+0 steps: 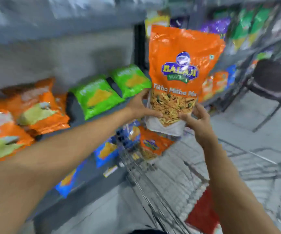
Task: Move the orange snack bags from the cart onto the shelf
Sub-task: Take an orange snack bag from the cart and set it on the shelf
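Task status, as I judge it: partly complete. Several orange bags already lie flat on the shelf at the left, beside two green bags, so I take the earlier transfers as done. One orange snack bag is in transit, and at least one more orange bag remains in the wire cart, standing against its far end. Whether others lie deeper in the cart I cannot tell; the view is blurred there. The bag in transit is held upright in the air above the far end of the cart, just beside the right end of the shelf and not yet touching it. My left hand clasps its lower left edge, fingers wrapped round the side. My right hand supports its lower right corner from below, fingers curled onto the pale bottom panel. Both hands are closed on this one bag. Condition of the bag: glossy orange film, a blue and yellow brand badge at mid-height, white lettering below it, and a printed or windowed band of mixed snack near the base. The top seal is flat and uncreased. It looks full and soft, so I expect it to flex when laid down. Remaining work: set this bag on the shelf, then fetch the cart bag.
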